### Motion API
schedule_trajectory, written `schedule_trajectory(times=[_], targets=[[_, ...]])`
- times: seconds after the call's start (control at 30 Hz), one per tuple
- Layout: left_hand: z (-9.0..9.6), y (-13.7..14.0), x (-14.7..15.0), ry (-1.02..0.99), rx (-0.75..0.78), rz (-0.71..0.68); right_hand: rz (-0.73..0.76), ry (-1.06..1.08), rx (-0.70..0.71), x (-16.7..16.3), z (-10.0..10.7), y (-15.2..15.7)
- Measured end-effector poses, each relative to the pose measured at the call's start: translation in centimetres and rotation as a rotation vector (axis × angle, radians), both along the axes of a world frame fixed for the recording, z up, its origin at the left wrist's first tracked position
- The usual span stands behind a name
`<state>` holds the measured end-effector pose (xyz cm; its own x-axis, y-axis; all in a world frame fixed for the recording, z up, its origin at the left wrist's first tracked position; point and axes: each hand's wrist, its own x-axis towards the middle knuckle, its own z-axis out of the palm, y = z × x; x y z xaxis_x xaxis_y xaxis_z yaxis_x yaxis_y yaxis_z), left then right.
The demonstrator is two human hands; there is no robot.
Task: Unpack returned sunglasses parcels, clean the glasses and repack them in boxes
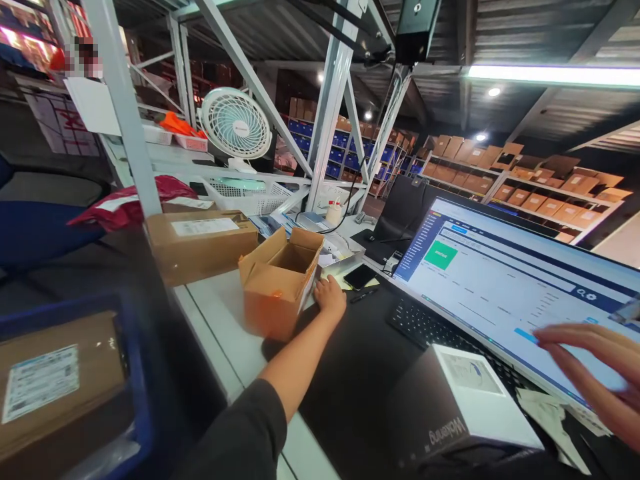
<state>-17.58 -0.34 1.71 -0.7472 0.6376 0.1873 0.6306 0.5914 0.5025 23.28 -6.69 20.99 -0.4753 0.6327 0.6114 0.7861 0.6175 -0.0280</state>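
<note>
An open cardboard box [270, 303] with raised flaps stands at the left edge of the dark desk mat. My left hand [331, 297] is at its right side, fingers curled against the hanging side flap. At the far right my right hand [597, 377] is raised in front of the monitor [505, 267], slightly blurred, with fingers stretched out and nothing visible in them. Below it, a black and white product box [465, 407] lies on the mat, partly covering the keyboard [430, 327].
A phone [360, 277] and a pen [364, 295] lie beyond my left hand. A closed carton [203, 247] sits behind the open box, near a metal post [125, 107] and a fan [236, 123]. Lower left is a blue bin [135, 373] holding a labelled parcel [60, 387].
</note>
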Motion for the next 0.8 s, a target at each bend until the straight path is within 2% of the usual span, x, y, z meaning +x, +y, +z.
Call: schedule_trajectory(times=[0.03,0.07,0.13,0.23,0.33,0.4,0.5,0.63,0.8], targets=[[-0.2,0.2,-0.1,-0.005,0.012,0.001,0.197,-0.098,-0.067,-4.6,1.6,-0.5],[-0.3,0.3,-0.3,-0.008,0.023,0.0,0.326,-0.191,-0.117,-9.2,2.9,-0.7],[-0.5,0.4,-1.0,-0.002,0.045,-0.013,0.452,-0.411,-0.163,-17.7,4.2,-0.2],[-0.8,0.4,-2.1,0.022,0.08,-0.058,0.311,-0.794,-0.171,-27.5,2.8,2.4],[-1.0,0.5,-2.5,0.023,0.118,-0.076,0.285,-0.914,-0.22,-33.5,-0.4,5.5],[-1.0,0.6,-2.3,0.014,0.155,-0.074,0.254,-0.976,-0.283,-35.8,-2.2,7.3],[-0.9,0.8,-1.8,-0.014,0.233,-0.087,0.204,-1.071,-0.378,-37.3,-4.2,9.4],[-1.0,1.2,-1.1,-0.101,0.37,-0.142,0.167,-1.171,-0.466,-37.0,-6.3,11.3],[-1.5,1.2,-0.6,-0.237,0.579,-0.318,0.205,-1.183,-0.552,-35.7,-7.9,12.9]])
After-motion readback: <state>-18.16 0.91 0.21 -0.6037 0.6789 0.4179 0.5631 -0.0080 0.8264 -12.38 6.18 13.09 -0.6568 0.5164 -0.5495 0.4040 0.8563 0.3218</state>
